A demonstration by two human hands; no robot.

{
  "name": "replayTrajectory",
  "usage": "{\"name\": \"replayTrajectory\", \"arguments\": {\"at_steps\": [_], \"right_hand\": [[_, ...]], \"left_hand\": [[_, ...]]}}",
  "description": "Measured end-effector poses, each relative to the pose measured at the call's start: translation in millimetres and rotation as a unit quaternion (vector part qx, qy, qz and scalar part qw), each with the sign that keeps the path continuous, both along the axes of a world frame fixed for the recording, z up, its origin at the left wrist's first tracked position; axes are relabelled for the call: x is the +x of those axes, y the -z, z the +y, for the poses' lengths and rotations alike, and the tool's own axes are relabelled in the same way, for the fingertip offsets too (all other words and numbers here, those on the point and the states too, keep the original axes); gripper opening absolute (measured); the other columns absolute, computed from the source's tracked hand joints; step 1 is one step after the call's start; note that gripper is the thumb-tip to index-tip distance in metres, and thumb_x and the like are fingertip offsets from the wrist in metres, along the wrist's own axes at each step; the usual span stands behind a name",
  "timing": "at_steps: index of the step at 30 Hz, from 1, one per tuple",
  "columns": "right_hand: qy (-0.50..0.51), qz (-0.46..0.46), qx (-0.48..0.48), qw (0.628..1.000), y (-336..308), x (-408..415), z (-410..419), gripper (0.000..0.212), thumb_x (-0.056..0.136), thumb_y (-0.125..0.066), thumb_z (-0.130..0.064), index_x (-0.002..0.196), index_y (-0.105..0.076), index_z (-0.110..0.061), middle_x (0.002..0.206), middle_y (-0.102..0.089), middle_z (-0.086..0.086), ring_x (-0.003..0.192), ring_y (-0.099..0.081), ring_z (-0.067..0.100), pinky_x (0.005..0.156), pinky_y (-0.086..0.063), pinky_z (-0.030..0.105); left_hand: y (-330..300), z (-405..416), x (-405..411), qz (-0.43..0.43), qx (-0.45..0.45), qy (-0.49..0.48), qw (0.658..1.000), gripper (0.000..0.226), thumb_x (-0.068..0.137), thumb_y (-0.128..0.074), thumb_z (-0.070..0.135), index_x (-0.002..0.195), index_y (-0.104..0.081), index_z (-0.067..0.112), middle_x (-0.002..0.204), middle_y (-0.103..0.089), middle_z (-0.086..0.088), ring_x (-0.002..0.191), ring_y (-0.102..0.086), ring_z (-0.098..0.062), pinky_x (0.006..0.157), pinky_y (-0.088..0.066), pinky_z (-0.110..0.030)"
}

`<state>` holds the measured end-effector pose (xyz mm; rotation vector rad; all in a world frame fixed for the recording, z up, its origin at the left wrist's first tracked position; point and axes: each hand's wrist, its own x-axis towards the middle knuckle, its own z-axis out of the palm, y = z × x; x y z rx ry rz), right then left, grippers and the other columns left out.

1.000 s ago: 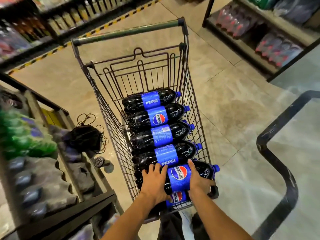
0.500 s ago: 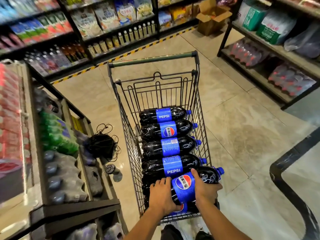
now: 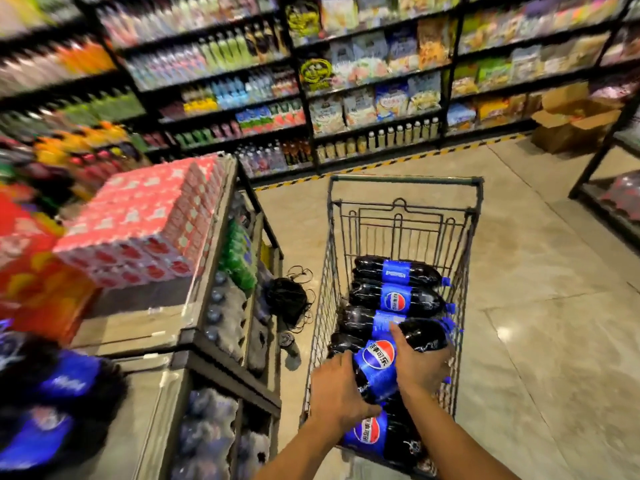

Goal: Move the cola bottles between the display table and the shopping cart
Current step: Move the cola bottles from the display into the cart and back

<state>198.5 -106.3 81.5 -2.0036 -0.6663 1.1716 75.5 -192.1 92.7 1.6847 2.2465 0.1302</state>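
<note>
Both hands are gripping one cola bottle (image 3: 398, 358) over the near end of the shopping cart (image 3: 405, 181): left hand (image 3: 337, 393) is curling round its base end, right hand (image 3: 420, 367) is wrapping the shoulder toward the cap. The two-handed grip is probably answering the bottle's bulk and weight. It is sitting tilted, raised above the row of cola bottles (image 3: 394, 296) lying crosswise in the basket, caps to the right, packed side by side so they cannot roll. Another bottle (image 3: 370, 433) is lying beneath the forearms. The display worktop (image 3: 138, 344) is standing just left of the cart, already carrying blurred cola bottles (image 3: 52, 410) at its near edge; likely the destination.
</note>
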Motion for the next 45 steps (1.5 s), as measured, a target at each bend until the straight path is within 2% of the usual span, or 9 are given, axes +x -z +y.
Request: {"name": "replayTrajectory", "arguments": {"at_steps": [6, 9, 18, 21, 26, 30, 35, 40, 45], "right_hand": [[-0.102, 0.027, 0.01, 0.994, -34.4, -32.3, -17.2, 0.125, 0.065, -0.097, -0.051, 0.157, -0.024, -0.009, 0.152, -0.04, 0.035, 0.139, -0.042, 0.052, 0.112, -0.038, 0.058], [-0.16, 0.036, 0.016, 0.986, -43.4, -65.1, -35.8, 0.125, 0.062, -0.098, -0.051, 0.156, -0.026, -0.008, 0.144, -0.051, 0.035, 0.134, -0.051, 0.052, 0.11, -0.043, 0.058], [-0.32, 0.03, 0.055, 0.945, -86.1, -169.8, -140.1, 0.128, 0.057, -0.102, -0.045, 0.157, -0.029, -0.01, 0.144, -0.049, 0.035, 0.131, -0.053, 0.051, 0.108, -0.045, 0.056], [-0.381, 0.041, 0.082, 0.92, -102.5, -203.9, -189.6, 0.127, 0.056, -0.103, -0.043, 0.156, -0.03, -0.013, 0.143, -0.049, 0.033, 0.127, -0.055, 0.051, 0.107, -0.047, 0.057], [-0.45, 0.034, 0.151, 0.879, -128.0, -252.2, -276.5, 0.127, 0.051, -0.102, -0.048, 0.153, -0.036, -0.011, 0.147, -0.053, 0.025, 0.136, -0.051, 0.042, 0.115, -0.039, 0.053], [-0.496, 0.051, 0.189, 0.846, -147.2, -282.3, -320.4, 0.123, 0.06, -0.101, -0.039, 0.157, -0.032, -0.007, 0.154, -0.045, 0.024, 0.142, -0.045, 0.039, 0.115, -0.036, 0.045], [-0.547, 0.068, 0.215, 0.806, -156.3, -322.7, -349.6, 0.124, 0.06, -0.102, -0.038, 0.159, -0.031, -0.009, 0.151, -0.046, 0.027, 0.139, -0.047, 0.04, 0.112, -0.034, 0.042], [-0.586, 0.064, 0.284, 0.756, -153.3, -363.1, -366.9, 0.133, 0.058, -0.1, -0.049, 0.161, -0.024, -0.013, 0.147, -0.044, 0.023, 0.134, -0.048, 0.043, 0.107, -0.045, 0.051], [-0.608, 0.066, 0.344, 0.713, -143.4, -404.5, -377.5, 0.129, 0.055, -0.102, -0.044, 0.158, -0.031, -0.013, 0.149, -0.043, 0.019, 0.136, -0.046, 0.04, 0.112, -0.038, 0.047]], "left_hand": [[-31.3, -47.0, -18.6, 0.002, 0.033, -0.105, 0.994, 0.087, 0.047, -0.067, 0.077, 0.119, -0.052, 0.029, 0.11, -0.064, 0.008, 0.101, -0.065, -0.019, 0.089, -0.053, -0.035], [-38.9, -79.0, -36.1, 0.001, 0.062, -0.16, 0.985, 0.085, 0.046, -0.067, 0.079, 0.115, -0.055, 0.029, 0.107, -0.065, 0.009, 0.099, -0.065, -0.019, 0.085, -0.052, -0.035], [-55.4, -207.8, -88.2, -0.018, 0.104, -0.328, 0.939, 0.082, 0.049, -0.071, 0.071, 0.119, -0.056, 0.031, 0.113, -0.066, 0.011, 0.106, -0.064, -0.016, 0.078, -0.044, -0.029], [-61.2, -260.1, -103.3, -0.026, 0.134, -0.397, 0.908, 0.088, 0.045, -0.071, 0.078, 0.121, -0.058, 0.034, 0.112, -0.068, 0.013, 0.106, -0.066, -0.013, 0.083, -0.051, -0.028], [-69.6, -344.0, -135.1, -0.045, 0.174, -0.482, 0.858, 0.083, 0.041, -0.069, 0.079, 0.11, -0.06, 0.034, 0.093, -0.07, 0.012, 0.094, -0.07, -0.014, 0.067, -0.052, -0.024], [-72.7, -387.7, -153.7, -0.055, 0.209, -0.509, 0.834, 0.09, 0.047, -0.076, 0.072, 0.127, -0.052, 0.035, 0.112, -0.063, 0.015, 0.107, -0.064, -0.013, 0.09, -0.055, -0.031], [-81.6, -407.6, -176.4, -0.056, 0.241, -0.553, 0.796, 0.078, 0.049, -0.074, 0.069, 0.119, -0.061, 0.037, 0.101, -0.072, 0.015, 0.096, -0.071, -0.01, 0.074, -0.056, -0.027], [-72.3, -412.1, -202.9, -0.101, 0.277, -0.594, 0.748, 0.084, 0.04, -0.087, 0.062, 0.117, -0.06, 0.038, 0.11, -0.066, 0.023, 0.098, -0.065, 0.001, 0.082, -0.057, -0.029], [-59.0, -401.8, -235.2, -0.118, 0.295, -0.64, 0.699, 0.076, 0.048, -0.087, 0.058, 0.118, -0.06, 0.043, 0.108, -0.069, 0.029, 0.098, -0.066, 0.011, 0.078, -0.057, -0.021]]}}
